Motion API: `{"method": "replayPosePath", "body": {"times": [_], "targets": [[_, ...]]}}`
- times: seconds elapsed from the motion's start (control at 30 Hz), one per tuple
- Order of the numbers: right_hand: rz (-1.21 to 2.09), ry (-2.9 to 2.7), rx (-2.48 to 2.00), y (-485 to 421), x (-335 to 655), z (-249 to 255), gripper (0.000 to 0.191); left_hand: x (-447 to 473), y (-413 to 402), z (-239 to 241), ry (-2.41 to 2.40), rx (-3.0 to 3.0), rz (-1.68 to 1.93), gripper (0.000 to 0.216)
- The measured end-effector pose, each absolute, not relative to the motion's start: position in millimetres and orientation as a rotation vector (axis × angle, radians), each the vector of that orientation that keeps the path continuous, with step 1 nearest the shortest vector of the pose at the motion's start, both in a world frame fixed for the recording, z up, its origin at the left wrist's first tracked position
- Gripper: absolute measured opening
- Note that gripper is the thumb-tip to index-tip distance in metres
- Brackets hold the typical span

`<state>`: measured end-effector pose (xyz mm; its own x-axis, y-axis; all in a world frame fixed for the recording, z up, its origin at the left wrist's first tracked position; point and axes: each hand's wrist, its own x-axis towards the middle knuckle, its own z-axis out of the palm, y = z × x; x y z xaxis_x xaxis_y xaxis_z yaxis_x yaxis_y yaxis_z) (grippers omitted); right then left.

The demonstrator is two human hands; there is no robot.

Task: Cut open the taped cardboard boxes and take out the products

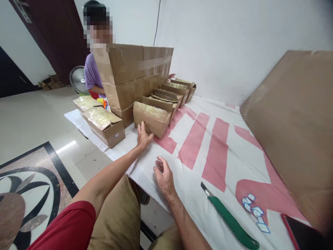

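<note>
My left hand (143, 136) reaches forward with its fingers spread, the fingertips against the front face of the nearest small cardboard box (153, 119), which is open-topped and full of clear-wrapped packets. Behind that box runs a row of similar boxes (170, 92). My right hand (163, 175) hovers loosely curled and empty over the white and red sheet (197, 146) on the table, apart from any object.
A green utility knife (230, 220) lies near my right forearm. Large taped cartons (130, 74) stand stacked behind the row. Another filled box (105, 125) sits at left. A big cardboard sheet (293, 121) leans at right. A person in purple (91, 74) sits behind the cartons.
</note>
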<state>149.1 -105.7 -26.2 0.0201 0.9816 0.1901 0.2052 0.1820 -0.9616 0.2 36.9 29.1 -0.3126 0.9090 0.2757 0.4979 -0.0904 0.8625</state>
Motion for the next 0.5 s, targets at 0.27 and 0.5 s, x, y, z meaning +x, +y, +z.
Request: {"method": "replayPosePath", "body": {"times": [0.27,0.5], "targets": [[1.013,-1.507,-1.202,-95.6,156.3,-13.6,0.036,-59.2,-90.1,39.2,1.482,2.142,1.257,0.065],[1.054,-1.609,-1.276,-65.2,137.6,20.4,0.039,-219.8,-59.9,88.0,1.97,1.68,1.876,0.073]]}}
